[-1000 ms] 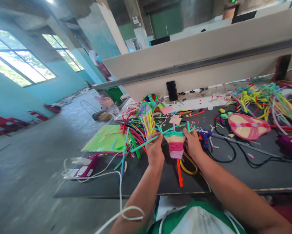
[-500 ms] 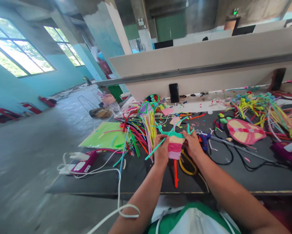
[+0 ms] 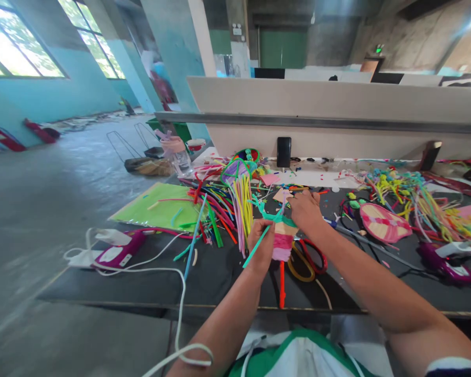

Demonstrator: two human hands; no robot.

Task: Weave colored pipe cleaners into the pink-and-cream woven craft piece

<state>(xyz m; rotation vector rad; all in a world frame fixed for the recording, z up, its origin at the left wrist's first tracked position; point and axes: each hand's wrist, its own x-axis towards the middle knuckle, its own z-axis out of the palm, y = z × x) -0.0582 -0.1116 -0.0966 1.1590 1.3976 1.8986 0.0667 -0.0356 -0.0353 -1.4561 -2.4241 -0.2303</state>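
Striped panel (image 3: 282, 242) — turquoise top border, then cream, deep pink and lilac bands; held over the desk (image 3: 227, 288), near its front edge. Landmark for all entries below.

Orange-red stem (image 3: 282, 288): directly below the striped panel, pointing toward the desk's front edge; join too small to judge.

Left hand (image 3: 261, 241): at the striped panel's left edge, fingers closed on it near the turquoise border. Turquoise strand (image 3: 256, 248): at the same fingers, free end slanting down and left of the striped panel.

Right hand (image 3: 306, 209): just beyond the striped panel's upper right corner; fingers curled, tips partly hidden — cannot tell whether gripping anything.

Handling advice, by judgement: pinch firmly but flat with the left, to avoid buckling the bands; steady the border before any pull from the right; lead loose ends clear of the fingers; guard the stem against snagging.

Just right of the striped panel: ochre loop (image 3: 303, 278) and red loop (image 3: 325, 262), possibly scissor handles. Well to the right: pink oval panel (image 3: 384, 222).

Near, to the left: yellow-and-lilac bundle (image 3: 243, 209); farther left, green packet (image 3: 156, 209) and purple device (image 3: 119, 251).

Beyond the striped panel: peach paper piece (image 3: 281, 195); farther back, upright phone (image 3: 284, 152).
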